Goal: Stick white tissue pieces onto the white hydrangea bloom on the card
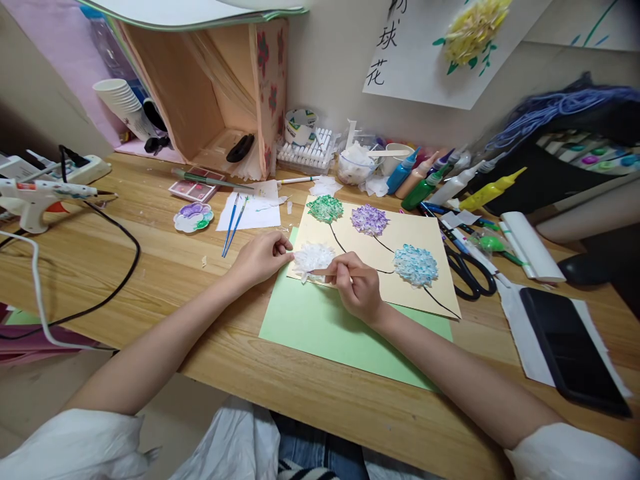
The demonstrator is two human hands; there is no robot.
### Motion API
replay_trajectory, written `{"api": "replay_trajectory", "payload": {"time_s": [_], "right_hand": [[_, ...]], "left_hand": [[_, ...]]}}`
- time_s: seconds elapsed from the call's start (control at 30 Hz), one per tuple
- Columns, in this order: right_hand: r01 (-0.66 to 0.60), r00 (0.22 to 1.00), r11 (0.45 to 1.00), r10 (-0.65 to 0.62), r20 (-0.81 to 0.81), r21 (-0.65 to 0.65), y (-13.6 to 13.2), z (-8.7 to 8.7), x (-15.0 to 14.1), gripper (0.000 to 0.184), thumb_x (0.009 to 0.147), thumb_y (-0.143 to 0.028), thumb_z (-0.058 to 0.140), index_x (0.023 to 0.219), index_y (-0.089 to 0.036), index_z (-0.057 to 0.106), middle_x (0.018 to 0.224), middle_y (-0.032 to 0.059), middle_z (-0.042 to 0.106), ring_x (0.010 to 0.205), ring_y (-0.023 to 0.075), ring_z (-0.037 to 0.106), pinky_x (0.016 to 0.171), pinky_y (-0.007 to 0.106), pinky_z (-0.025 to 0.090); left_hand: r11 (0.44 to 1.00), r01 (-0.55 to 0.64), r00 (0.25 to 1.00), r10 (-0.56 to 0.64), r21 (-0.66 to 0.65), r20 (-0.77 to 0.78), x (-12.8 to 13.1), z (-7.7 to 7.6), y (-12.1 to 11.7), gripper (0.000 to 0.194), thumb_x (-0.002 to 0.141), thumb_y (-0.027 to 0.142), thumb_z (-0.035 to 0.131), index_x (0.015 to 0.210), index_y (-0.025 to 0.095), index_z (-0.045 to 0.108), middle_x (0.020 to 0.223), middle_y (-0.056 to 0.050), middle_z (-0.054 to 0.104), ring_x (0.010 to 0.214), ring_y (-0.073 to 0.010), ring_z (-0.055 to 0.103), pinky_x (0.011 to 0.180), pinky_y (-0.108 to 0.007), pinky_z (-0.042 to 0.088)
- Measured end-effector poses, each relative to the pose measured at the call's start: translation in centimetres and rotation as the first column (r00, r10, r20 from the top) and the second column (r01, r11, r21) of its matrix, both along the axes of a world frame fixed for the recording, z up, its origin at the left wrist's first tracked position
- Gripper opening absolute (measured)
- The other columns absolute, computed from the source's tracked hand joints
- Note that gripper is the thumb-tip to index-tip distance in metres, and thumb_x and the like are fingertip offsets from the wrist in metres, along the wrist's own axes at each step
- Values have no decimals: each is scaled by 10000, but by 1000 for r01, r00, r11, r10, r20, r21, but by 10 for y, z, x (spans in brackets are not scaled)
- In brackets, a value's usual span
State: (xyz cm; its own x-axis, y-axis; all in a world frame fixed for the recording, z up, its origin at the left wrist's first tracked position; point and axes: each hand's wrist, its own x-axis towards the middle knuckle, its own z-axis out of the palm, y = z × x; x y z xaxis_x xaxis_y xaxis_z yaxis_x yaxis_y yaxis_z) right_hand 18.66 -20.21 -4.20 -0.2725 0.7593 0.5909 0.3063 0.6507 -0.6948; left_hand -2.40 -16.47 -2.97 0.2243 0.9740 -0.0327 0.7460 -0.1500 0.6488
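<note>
My right hand (pixel 354 287) is closed in a pen-like grip around a slim brown-handled paintbrush (pixel 333 271). The brush tip touches the white tissue-paper flower (pixel 314 259) on the cream card (pixel 360 257). Beside that flower, at the card's left edge, rests my left hand (pixel 264 257); its fingers are curled in and the thumb lies by the petals. Whether anything is pinched there is hidden. A green flower (pixel 325 209), a purple flower (pixel 370 219) and a blue flower (pixel 416 265) also sit on the card, with dark stem lines. Green paper (pixel 345 340) lies underneath.
Left of the card are a paint palette (pixel 193 217), two blue brushes (pixel 233 227) and a glue gun (pixel 43 197) with cables. Paint bottles (pixel 425 187) stand behind. Scissors (pixel 470 272) and a black phone (pixel 573 347) lie right.
</note>
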Motion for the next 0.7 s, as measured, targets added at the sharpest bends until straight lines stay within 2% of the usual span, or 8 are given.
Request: {"api": "replay_trajectory", "payload": {"time_s": [0.2, 0.33, 0.47, 0.7], "right_hand": [[-31, 995, 983, 13, 96, 180, -1, 3, -1, 186, 871, -81, 385, 825, -226, 491, 633, -13, 571, 548, 135, 567, 531, 256, 455], [-63, 989, 976, 33, 144, 208, 1, 3, -2, 181, 871, -77, 384, 852, -225, 487, 636, -9, 578, 557, 140, 573, 535, 255, 457], [-30, 990, 989, 9, 140, 146, 2, 3, -2, 171, 894, -107, 381, 826, -220, 489, 645, -5, 571, 575, 142, 582, 549, 259, 460], [67, 998, 991, -64, 29, -118, 4, 3, -6, 236, 968, -212, 337, 784, -211, 485, 692, -8, 563, 534, 105, 582, 546, 242, 463]], "left_hand": [[1000, -2, 1000, 2, -2, -4, 1, 2, 0, 166, 750, 336, 613, 835, 194, 630, 768, -5, 656, 714, -162, 594, 599, -264, 419], [1000, -6, 1000, 6, -5, -12, 2, 5, -1, 161, 748, 332, 612, 827, 193, 628, 773, -10, 661, 719, -164, 598, 598, -263, 421], [1000, -6, 1000, 6, -9, -13, 2, 4, -1, 157, 746, 326, 612, 826, 192, 627, 769, -9, 660, 716, -162, 596, 596, -262, 421], [1000, -8, 1000, 8, -11, -22, 2, 3, -1, 155, 746, 327, 606, 830, 197, 623, 789, -12, 662, 723, -164, 590, 595, -262, 419]]}}
